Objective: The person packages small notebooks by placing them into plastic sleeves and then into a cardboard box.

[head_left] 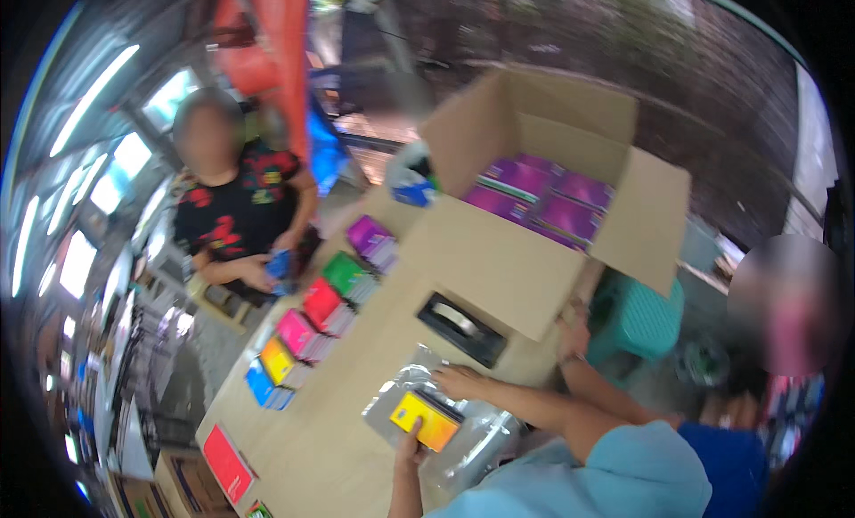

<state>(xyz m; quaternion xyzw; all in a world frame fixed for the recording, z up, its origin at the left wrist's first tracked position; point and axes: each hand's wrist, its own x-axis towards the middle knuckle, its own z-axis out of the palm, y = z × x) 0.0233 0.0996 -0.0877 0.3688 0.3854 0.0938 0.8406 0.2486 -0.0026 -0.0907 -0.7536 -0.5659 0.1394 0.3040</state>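
My left hand (410,448) grips a small yellow notebook (427,420), thumb on its cover; dark edges beneath suggest more than one in the stack. Under it a clear plastic bag (392,402) lies spread on the table. At the bag's far side, my right hand (459,383) is closed on the plastic, its fingertips slightly blurred. Just beyond that hand sits a black block-shaped tool with a handle (461,328). Stacks of small notebooks stand in a row to the left: blue (267,386), yellow (283,362), pink (303,337), red (328,306), green (349,277) and purple (371,242).
An open cardboard box (499,269) with purple packs (570,215) stands at the far right. A co-worker's hand (573,331) is by its near corner. Across the table, another person (240,206) holds something blue. A red notebook (228,463) lies near left; a teal stool (646,313) stands right.
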